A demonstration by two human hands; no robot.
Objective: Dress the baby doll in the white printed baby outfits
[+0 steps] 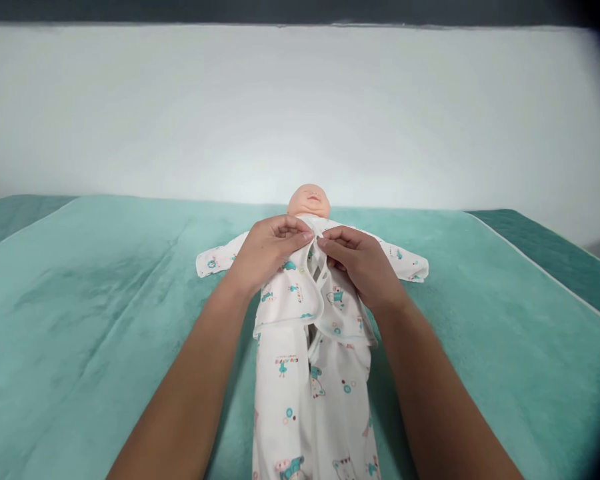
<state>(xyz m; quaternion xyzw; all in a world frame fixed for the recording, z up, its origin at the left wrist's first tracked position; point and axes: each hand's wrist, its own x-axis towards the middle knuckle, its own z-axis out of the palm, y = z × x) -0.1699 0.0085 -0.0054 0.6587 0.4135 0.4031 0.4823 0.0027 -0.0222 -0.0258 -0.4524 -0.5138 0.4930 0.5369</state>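
A baby doll [309,200] lies on its back, head away from me, dressed in a white printed baby jacket [290,300] with both sleeves spread out sideways. White printed trousers [280,407] cover its lower body. My left hand [275,247] pinches the left front edge of the jacket just below the neck. Opposite it, my right hand [355,257] pinches the right front edge, fingertips almost touching those of the left. Below my fingers the two edges part in a narrow gap, then overlap near the hem. Any fastener between my fingertips is hidden.
A light green blanket [105,347] with a few creases lies under the doll. Darker green cloth [545,247] shows at both far corners. Behind the far edge stands a white wall [300,107] with a dark band along its top.
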